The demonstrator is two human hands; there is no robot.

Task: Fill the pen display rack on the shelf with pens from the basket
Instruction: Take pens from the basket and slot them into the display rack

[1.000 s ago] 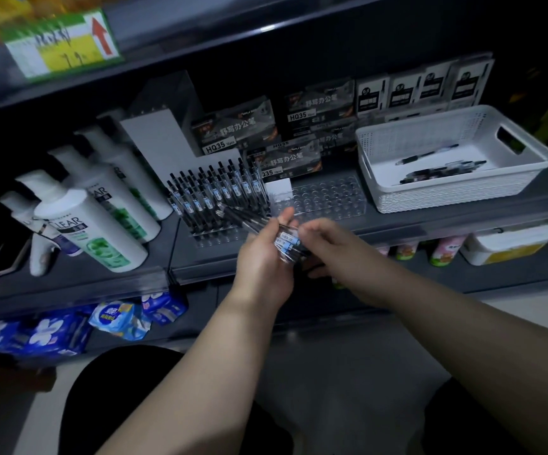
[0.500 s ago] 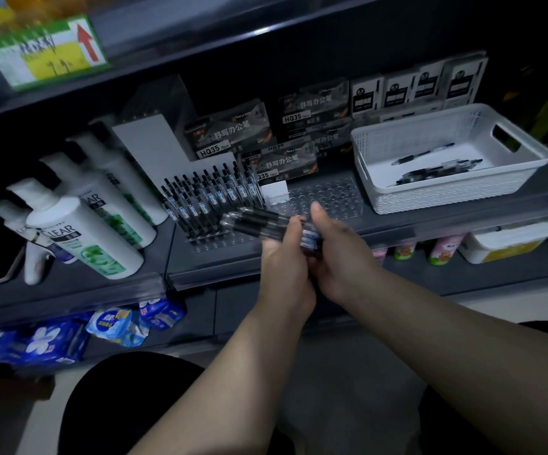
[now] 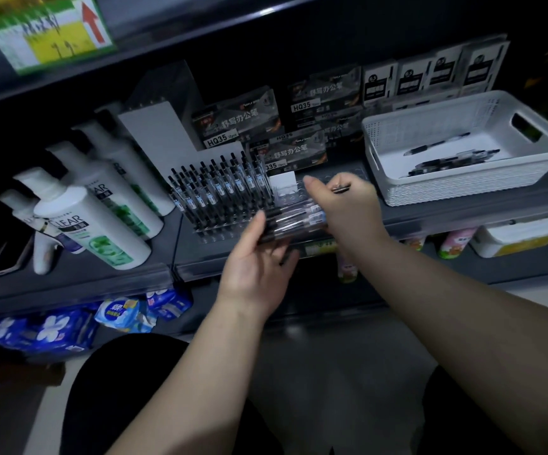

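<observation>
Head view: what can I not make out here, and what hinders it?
- Bundle of pens in the left hand: number unclear; fingers cover them, blurred.
- Single pen: only one end shows beyond the right hand.
- Display rack: its empty holes partly behind both hands.
- Loose pens in the basket: dark, overlapping, uncountable.
- Shelf label: blurred, unreadable.

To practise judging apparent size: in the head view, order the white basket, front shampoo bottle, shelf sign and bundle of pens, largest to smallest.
1. white basket
2. front shampoo bottle and shelf sign: they look alike, and the sign is cut off at the top, so unranked
3. bundle of pens, held in the left hand
</observation>
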